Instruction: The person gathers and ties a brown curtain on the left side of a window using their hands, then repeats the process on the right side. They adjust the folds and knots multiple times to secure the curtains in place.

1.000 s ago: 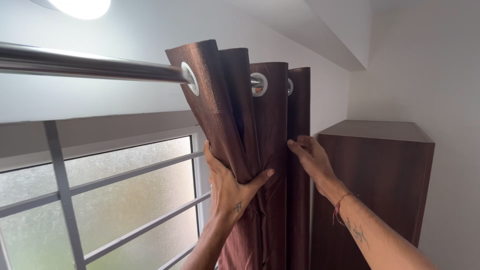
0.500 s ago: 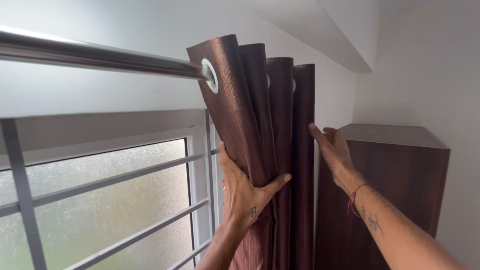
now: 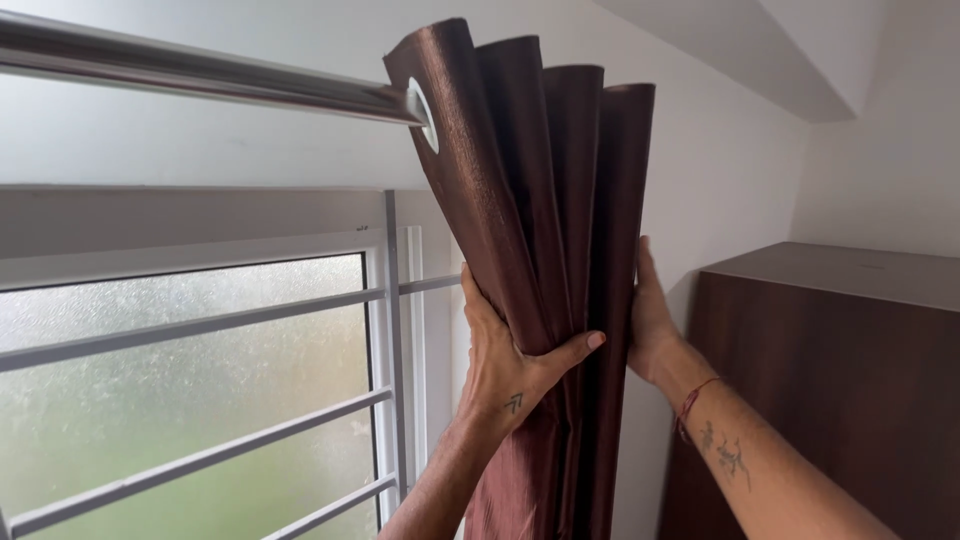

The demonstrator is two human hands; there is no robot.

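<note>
A shiny brown eyelet curtain [image 3: 530,190] hangs bunched in tight folds on a steel curtain rod [image 3: 200,72]. My left hand [image 3: 505,365] wraps around the gathered folds from the window side, thumb across the front. My right hand [image 3: 650,320] lies flat against the right side of the bundle, fingers pointing up, partly hidden behind the fabric. A red thread sits on my right wrist.
A frosted window [image 3: 190,400] with white horizontal bars fills the left. A dark brown wooden cabinet [image 3: 840,380] stands close on the right, against the white wall. A sloped ceiling box sits above it.
The view has moved closer and rightward. My right hand has slid from the cabinet side onto the curtain's right edge; the folds are pressed tighter together.
</note>
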